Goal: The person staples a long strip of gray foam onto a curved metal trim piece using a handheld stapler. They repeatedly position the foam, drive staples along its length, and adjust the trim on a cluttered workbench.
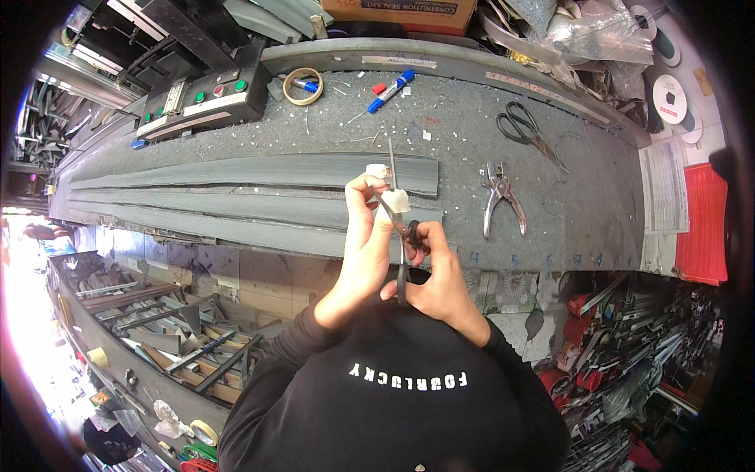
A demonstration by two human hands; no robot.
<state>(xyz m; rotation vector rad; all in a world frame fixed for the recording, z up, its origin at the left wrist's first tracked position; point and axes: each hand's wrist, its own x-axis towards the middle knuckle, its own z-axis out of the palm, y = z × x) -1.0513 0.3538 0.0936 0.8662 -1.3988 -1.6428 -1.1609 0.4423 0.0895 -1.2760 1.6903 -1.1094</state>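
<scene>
In the middle of the view, both my hands are raised at the bench's near edge. My left hand [363,236] pinches a small white piece [395,202], soft or papery in look; its exact kind is unclear. My right hand [440,275] is closed round the dark handles of a pair of scissors [402,287]. The scissors are spread, their blades pointing away from me and lying at the white piece beside my left fingers. Just beyond the hands, long grey strips [259,173] stretch leftward along the bench.
Right of my hands lie metal hand pliers [499,197] and another pair of scissors [519,126]. Farther back are a blue marker [391,91], a tape roll [289,93] and a box with green buttons [200,108]. A raised ledge [464,69] borders the bench.
</scene>
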